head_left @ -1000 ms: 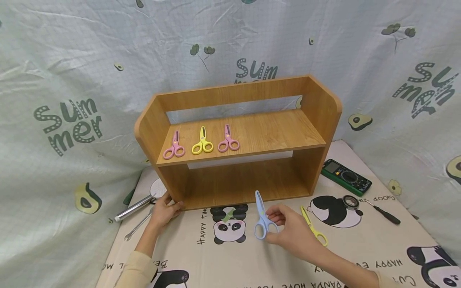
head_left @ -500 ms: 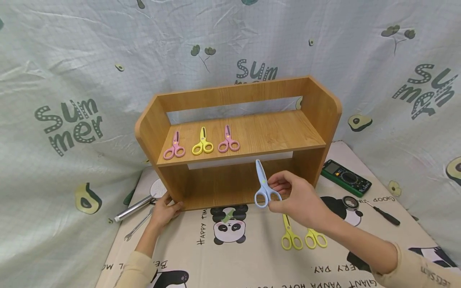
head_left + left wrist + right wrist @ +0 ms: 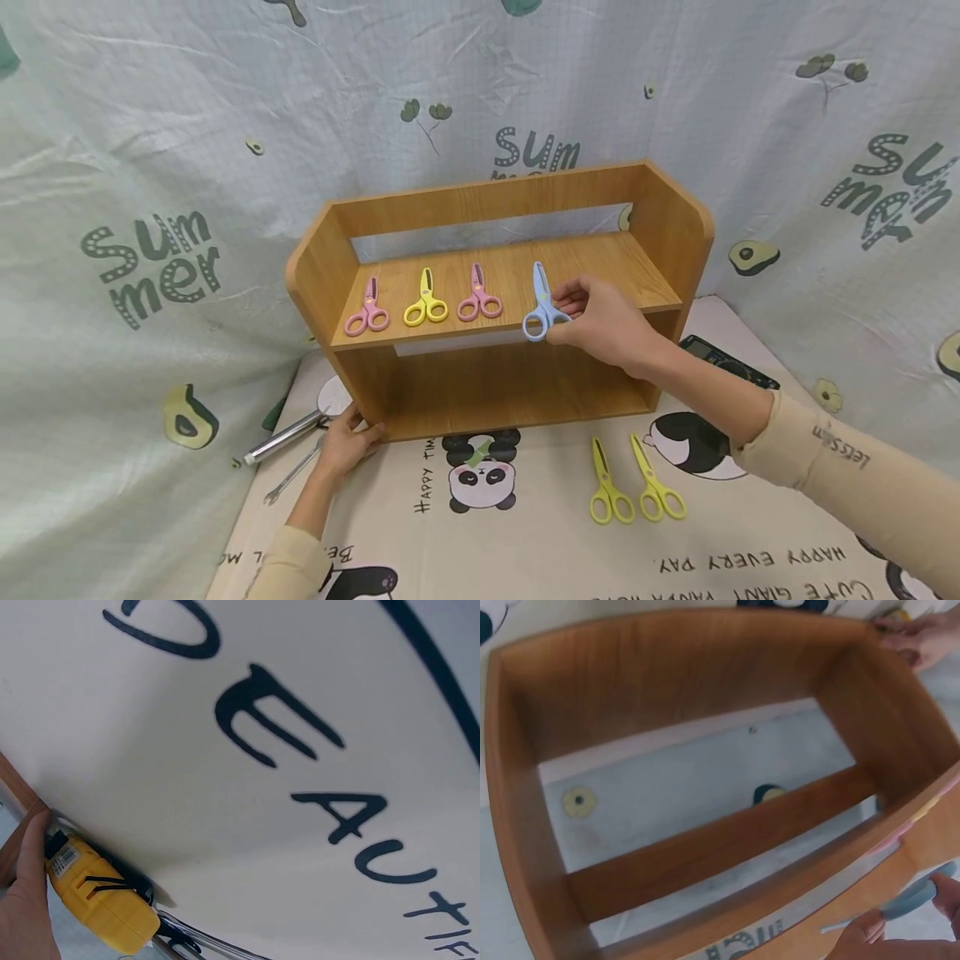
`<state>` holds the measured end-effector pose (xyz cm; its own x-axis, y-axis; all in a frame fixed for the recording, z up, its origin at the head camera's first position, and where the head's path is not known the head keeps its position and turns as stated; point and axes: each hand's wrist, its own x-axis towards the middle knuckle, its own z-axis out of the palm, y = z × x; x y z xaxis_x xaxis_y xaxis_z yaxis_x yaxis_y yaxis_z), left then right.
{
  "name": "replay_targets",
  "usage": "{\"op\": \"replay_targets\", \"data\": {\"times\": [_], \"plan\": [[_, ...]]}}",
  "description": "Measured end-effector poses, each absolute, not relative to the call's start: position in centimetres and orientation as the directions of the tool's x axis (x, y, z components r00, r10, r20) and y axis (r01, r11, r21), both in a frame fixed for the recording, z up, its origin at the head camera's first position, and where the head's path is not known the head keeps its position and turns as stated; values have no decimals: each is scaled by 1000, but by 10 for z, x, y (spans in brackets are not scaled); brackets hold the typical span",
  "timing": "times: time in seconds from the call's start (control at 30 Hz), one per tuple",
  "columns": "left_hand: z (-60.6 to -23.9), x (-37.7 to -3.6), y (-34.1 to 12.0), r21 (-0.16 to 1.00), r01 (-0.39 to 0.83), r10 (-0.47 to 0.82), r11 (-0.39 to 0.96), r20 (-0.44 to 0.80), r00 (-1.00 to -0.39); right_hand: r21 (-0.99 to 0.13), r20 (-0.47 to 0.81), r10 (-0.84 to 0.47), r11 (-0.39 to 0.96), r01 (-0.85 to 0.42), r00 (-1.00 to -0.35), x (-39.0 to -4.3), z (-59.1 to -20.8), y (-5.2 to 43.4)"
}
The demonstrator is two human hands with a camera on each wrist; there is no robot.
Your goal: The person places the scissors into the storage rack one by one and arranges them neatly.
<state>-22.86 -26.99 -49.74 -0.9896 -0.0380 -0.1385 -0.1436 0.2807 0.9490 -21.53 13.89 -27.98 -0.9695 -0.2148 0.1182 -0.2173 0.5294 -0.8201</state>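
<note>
sleeves: long, soft and cream-coloured, worn on both arms
right sleeve [image 3: 840,475]: small dark letters are printed along it near the cuff; folds are seen in the cloth
left sleeve [image 3: 288,567]: plain, no print is seen; the cuff ends at the wrist
right hand [image 3: 603,321]: bare; no ring, watch or glove is seen
left hand [image 3: 345,442]: bare; no ring or glove is seen
nails: kept short and plain, where they can be seen
</note>
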Motion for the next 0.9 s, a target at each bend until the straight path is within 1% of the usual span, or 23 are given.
{"op": "replay_targets", "data": {"times": [0.2,0.4,0.53,0.7,0.9], "plan": [[-497,-228,-268,948,-145,-42,284,-139,-989,-802,85,-205,566,-189,-975,-244,-267,131],[-496,-227,-267,945,-154,-42,288,-149,-988,-775,53,-196,610,-165,-979,-266,-260,123],[-496,-226,-266,947,-158,-40,278,-153,-987,-727,36,-204,666,-165,-978,-279,-262,122],[-496,-226,-266,947,-158,-39,279,-153,-987,-681,21,-237,708,-187,-971,-291,-264,124],[-495,-226,-267,947,-162,-44,276,-156,-987,-685,3,-251,705,-185,-968,-296,-264,123]]}}
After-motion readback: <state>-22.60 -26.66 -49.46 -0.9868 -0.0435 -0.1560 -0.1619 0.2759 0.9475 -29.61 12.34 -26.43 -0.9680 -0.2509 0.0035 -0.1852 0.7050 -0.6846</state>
